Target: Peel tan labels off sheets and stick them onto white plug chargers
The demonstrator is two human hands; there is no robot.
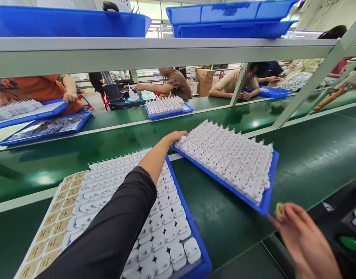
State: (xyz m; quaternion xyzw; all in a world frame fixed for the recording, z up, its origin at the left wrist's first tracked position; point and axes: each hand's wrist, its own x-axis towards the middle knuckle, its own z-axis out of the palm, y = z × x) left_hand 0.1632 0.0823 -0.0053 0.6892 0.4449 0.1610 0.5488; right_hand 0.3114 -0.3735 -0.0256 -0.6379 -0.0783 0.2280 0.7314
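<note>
My left hand [177, 137] reaches across to the far-left corner of a blue tray [264, 205], its fingers closed round that corner. Rows of white square plastic parts with thin metal pins [227, 159] fill this tray. Near the tray's front-right corner, my right hand [307, 238] pinches a small yellowish piece [280, 211]; one finger reaches to the corner. Under my left forearm lies a larger blue tray [205, 263] of similar white parts [169, 232]. At its left side, a white sheet carries tan square pieces [50, 221].
A green conveyor belt [122, 135] runs behind the trays. Overhead, a shelf [166, 58] holds blue bins [230, 17], with a slanted post [308, 81] at right. Across the belt, people work beside another loaded tray [166, 107]. Dark equipment with a green light [351, 244] stands at right.
</note>
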